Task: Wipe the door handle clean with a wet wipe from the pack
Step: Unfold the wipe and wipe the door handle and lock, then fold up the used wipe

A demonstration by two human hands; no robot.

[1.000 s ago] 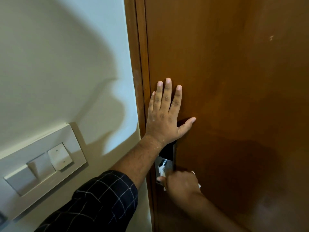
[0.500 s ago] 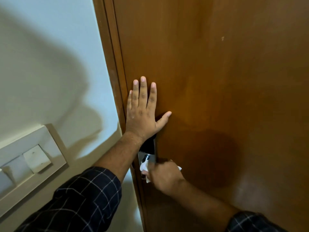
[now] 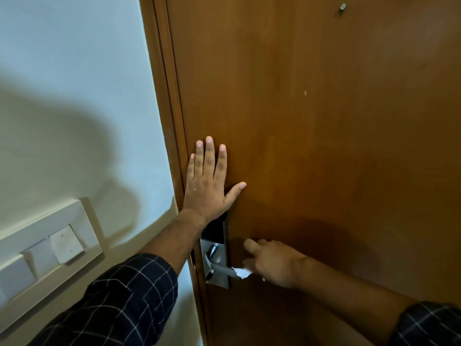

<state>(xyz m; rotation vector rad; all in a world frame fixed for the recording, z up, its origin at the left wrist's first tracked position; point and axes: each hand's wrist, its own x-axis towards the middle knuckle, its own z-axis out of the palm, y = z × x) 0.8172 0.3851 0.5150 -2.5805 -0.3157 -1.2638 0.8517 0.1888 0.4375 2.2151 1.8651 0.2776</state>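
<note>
A silver lever door handle (image 3: 220, 268) sits on a metal lock plate (image 3: 216, 280) with a black upper panel, at the left edge of a brown wooden door (image 3: 324, 121). My right hand (image 3: 273, 263) is wrapped around the outer part of the lever, holding a white wet wipe (image 3: 242, 272) against it; a corner of the wipe sticks out to the left. My left hand (image 3: 210, 181) lies flat on the door just above the lock, fingers spread upward. The wipe pack is not in view.
The brown door frame (image 3: 164, 121) runs down left of the door. A pale wall (image 3: 74, 96) lies beyond it, with a white switch panel (image 3: 47, 248) at lower left. A small screw or peg (image 3: 343, 6) sticks out near the door's top.
My right hand has slid with the wipe from the handle's base outward along the lever, uncovering the lock plate. The left hand stays flat on the door. The view has shifted.
</note>
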